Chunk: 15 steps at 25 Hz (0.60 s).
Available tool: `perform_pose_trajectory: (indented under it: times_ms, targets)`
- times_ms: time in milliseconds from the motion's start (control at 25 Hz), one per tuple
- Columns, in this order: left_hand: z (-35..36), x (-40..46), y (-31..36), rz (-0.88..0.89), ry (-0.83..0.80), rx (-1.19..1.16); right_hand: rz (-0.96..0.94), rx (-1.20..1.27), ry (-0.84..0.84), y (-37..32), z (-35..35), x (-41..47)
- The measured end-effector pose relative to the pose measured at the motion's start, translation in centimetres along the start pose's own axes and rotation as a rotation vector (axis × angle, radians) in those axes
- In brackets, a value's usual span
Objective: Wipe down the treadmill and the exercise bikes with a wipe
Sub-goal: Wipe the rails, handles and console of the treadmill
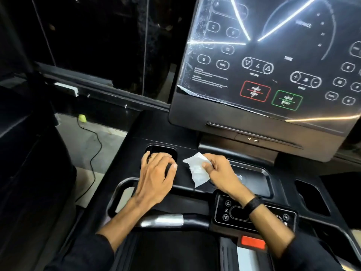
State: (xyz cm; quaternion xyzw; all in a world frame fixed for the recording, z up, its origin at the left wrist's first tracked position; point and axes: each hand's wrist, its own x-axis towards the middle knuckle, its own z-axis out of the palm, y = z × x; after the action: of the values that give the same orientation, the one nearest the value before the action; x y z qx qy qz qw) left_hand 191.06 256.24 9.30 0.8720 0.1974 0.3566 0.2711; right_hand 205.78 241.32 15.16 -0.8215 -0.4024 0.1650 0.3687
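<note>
I stand at a black treadmill whose console tray [187, 151] lies below a large dark display panel [273, 61]. My right hand [220, 174] pinches a crumpled white wipe [197, 169] against the tray surface, between the left cup recess [162, 151] and the centre tray [252, 177]. My left hand [156, 175] rests on the tray with fingers spread, fingertips at the edge of the left cup recess. A ring shows on one finger of that hand, and a black band sits on my right wrist.
A small control pad [252, 212] and a red safety key [253, 243] sit below my right forearm. A silver grip sensor [162, 220] lies on the handlebar. A right cup recess [310, 196] is at the far right. A black cable [93, 153] runs over the floor at left.
</note>
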Motion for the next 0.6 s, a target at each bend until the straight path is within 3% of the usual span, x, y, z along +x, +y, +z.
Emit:
perform_pose_trajectory:
  times_ms: [280,600]
  targets:
    - [3.6,1.0,7.4,0.128,-0.071,-0.122,-0.003,0.0,0.131,0.9,-4.1,-3.8]
    - [6.7,-1.8,17.2,0.298,-0.113,-0.221,0.024,0.006,0.286,3.9,-10.5,-13.9]
